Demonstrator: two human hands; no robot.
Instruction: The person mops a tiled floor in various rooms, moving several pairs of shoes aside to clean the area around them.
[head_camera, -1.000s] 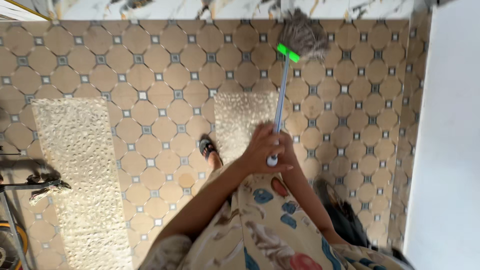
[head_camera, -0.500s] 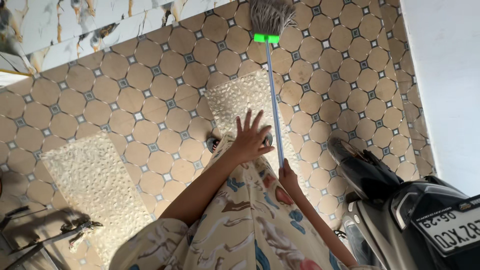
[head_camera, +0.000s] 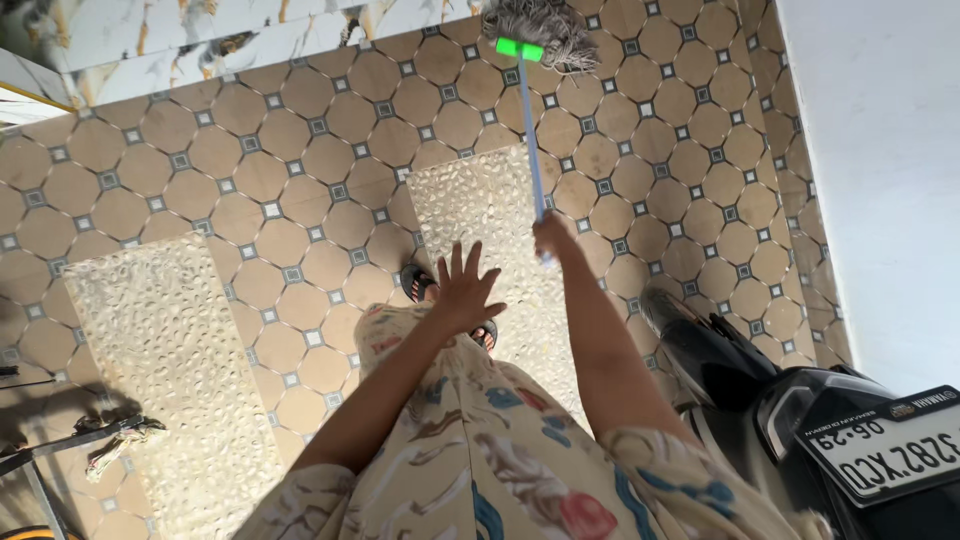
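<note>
Mop (head_camera: 528, 110) extends ahead of right hand (head_camera: 553, 238), which is closed around the pole's near end; head rests on tiles. Left hand (head_camera: 466, 293) spread, empty. Judged light, stiff pole, floppy head; grip mid-pole.

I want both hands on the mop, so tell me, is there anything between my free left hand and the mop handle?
Nothing visible. The left hand hangs open over the tiled floor, and the mop handle runs just to its right, gripped at its end by the right hand. The scooter stands on the far side.
</note>
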